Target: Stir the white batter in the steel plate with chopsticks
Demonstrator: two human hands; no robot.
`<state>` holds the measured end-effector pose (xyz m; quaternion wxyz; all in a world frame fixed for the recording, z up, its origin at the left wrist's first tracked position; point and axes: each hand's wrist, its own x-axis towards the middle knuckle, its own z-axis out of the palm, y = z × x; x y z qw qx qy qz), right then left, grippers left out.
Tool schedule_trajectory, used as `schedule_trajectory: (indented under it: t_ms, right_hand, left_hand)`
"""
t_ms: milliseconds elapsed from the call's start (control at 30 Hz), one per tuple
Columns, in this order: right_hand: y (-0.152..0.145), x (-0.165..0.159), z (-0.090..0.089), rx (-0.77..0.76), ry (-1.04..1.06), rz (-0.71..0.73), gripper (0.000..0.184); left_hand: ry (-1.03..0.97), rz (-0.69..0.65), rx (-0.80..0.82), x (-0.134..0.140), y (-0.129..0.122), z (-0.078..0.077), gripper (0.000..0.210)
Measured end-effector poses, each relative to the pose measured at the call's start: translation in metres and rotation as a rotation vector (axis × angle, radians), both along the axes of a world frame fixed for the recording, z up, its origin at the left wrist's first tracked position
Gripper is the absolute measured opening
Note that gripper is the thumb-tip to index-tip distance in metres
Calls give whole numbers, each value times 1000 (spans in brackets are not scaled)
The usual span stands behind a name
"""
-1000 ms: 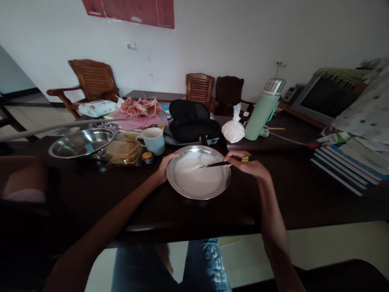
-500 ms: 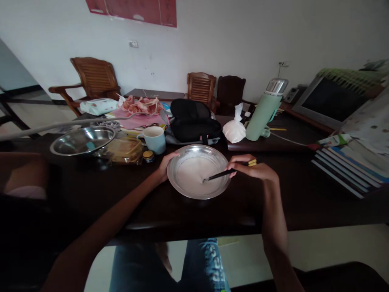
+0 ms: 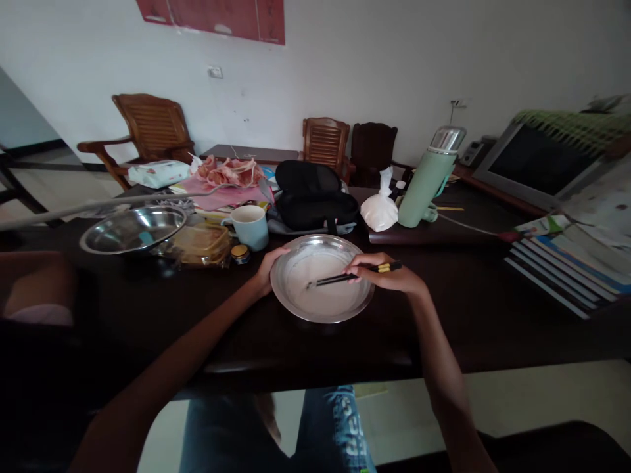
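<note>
A round steel basin point(image 3: 323, 316) stands on the dark table in front of me, with a whitish, batter-like mixture point(image 3: 320, 295) inside. My left hand point(image 3: 269, 269) grips its left rim. Above the mixture, my right hand point(image 3: 377, 270) is closed round black chopsticks point(image 3: 335, 279) with gold bands near the upper end. Their tips point left and dip into the whitish mixture. A blue-white mug point(image 3: 251, 228) and a small jar point(image 3: 240, 253) with a yellow lid stand just beyond my left hand.
A second steel basin point(image 3: 133, 230) and a plastic food box point(image 3: 202, 244) are at left. Behind lie a black case point(image 3: 315, 197), a tied bag of white powder point(image 3: 379, 211) and a green thermos point(image 3: 424, 187). Stacked books point(image 3: 566, 276) lie at right. Part of another person's arm point(image 3: 37, 289) shows at far left.
My right hand has moved left over the basin, carrying the chopsticks; their tips have shifted left through the mixture. My left hand stays on the rim.
</note>
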<state>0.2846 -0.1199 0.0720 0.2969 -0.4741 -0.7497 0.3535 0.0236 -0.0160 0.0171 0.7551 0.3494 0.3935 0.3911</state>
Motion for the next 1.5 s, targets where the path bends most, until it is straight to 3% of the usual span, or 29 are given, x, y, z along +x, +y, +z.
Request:
schedule_trajectory:
  t_ms: [133, 333, 500, 733, 967, 1133, 1333, 1500]
  right_hand:
    - [0, 12, 1, 103, -23, -168, 22]
    - [-2, 2, 2, -30, -10, 69, 24]
    - [1, 10, -1, 126, -97, -165, 22]
    - [2, -2, -1, 15, -36, 87, 26]
    - [-2, 14, 4, 162, -147, -125, 23]
    - [-4, 9, 6, 142, -134, 76, 24]
    - [-1, 15, 4, 220, -176, -123, 22]
    - [-3, 9, 6, 151, -119, 101, 26]
  left_hand:
    - [8, -10, -27, 0, 0, 1, 23]
    - [-21, -1, -32, 0, -1, 1, 22]
    - [-19, -27, -3, -1, 4, -5, 19]
    - [-11, -28, 9, -3, 3, -7, 18]
    - [-5, -28, 23, -2, 2, -4, 20]
    - [18, -34, -6, -3, 3, -5, 20]
    - [9, -26, 13, -2, 2, -4, 20]
    - [36, -25, -11, -2, 1, -2, 21]
